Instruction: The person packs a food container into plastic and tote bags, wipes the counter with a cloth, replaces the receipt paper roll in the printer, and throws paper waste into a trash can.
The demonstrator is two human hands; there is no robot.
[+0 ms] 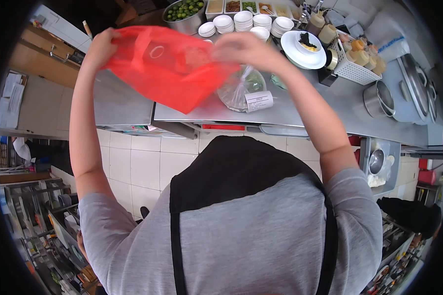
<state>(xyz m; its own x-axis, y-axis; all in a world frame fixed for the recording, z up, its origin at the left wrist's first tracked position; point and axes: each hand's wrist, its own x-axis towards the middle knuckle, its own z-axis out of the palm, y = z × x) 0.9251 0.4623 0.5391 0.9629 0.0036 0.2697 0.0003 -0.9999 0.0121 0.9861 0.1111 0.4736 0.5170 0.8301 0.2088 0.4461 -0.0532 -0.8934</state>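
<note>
A red bag (167, 71) is spread out in the air above the steel counter. My left hand (103, 46) is closed on its upper left corner. At the bag's right side, my right hand (241, 49) is smeared by motion; its fingers appear closed on the bag's edge. Just below that hand, a knotted clear plastic bag (238, 91) with something greenish inside sits on the counter. A white printed label (259, 101) is at its lower right. The red bag hides part of the counter behind it.
Along the back stand stacks of white bowls (243, 20), a pot of green limes (184, 14) and topping trays (234, 6). To the right are a plated bowl (304, 49), a white basket of bottles (354, 61) and a metal pot (378, 98) on the steel counter (300, 115).
</note>
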